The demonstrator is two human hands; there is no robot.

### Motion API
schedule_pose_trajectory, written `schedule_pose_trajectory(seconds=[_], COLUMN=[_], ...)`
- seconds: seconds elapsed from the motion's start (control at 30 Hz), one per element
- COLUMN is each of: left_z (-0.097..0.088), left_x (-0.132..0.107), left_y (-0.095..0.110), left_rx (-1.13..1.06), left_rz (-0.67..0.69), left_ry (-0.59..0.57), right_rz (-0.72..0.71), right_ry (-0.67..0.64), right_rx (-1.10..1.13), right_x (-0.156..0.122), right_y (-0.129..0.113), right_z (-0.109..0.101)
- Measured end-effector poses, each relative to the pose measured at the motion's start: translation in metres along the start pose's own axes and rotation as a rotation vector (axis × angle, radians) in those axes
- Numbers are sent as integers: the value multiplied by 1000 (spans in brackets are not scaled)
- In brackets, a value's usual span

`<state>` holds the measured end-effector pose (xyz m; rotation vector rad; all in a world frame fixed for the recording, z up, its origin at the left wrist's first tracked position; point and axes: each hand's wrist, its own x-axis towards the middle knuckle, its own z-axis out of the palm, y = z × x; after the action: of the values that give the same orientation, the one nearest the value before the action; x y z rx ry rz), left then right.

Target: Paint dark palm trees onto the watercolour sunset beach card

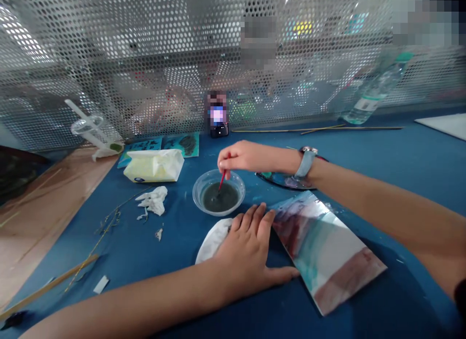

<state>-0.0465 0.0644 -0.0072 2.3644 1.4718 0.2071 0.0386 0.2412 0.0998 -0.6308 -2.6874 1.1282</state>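
My right hand (pixel 238 159) comes in from the right and pinches a thin red-handled paintbrush (pixel 223 179), whose tip dips into dark grey-green liquid (pixel 220 197) in a round glass bowl (pixel 218 192). My left hand (pixel 247 249) lies flat on the blue mat (pixel 400 290), fingers spread and holding nothing. Its thumb and fingertips are beside a painted sheet (pixel 325 251) streaked with teal, white and reddish brown. A crumpled white cloth (pixel 213 241) is against the little-finger side of that hand, partly hidden by it.
Under my right forearm lies a paint-smeared dark palette (pixel 284 180). A pale yellow tissue pack (pixel 154 165), crumpled tissue (pixel 153 200), painted cards (pixel 160 146), a plastic cup (pixel 85 127), a standing phone (pixel 218 114), a water bottle (pixel 374 89), and wooden sticks (pixel 316 129) surround the work, before a perforated metal screen (pixel 109 52).
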Motion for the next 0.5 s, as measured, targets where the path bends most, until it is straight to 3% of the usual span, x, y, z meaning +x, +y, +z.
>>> schedule_pose_trajectory(seconds=[0.17,0.3,0.5], left_z=[0,2,5], left_x=[1,0,1], left_y=[0,0,0], left_rx=[14,19,19], left_rz=[17,28,22], left_ry=[27,38,28], right_rz=[-19,-15,-39], right_ry=[89,150,61], right_rx=[127,137,-237], right_x=[-12,-26,-18], right_y=[18,17,0], right_z=[-13,-13,13])
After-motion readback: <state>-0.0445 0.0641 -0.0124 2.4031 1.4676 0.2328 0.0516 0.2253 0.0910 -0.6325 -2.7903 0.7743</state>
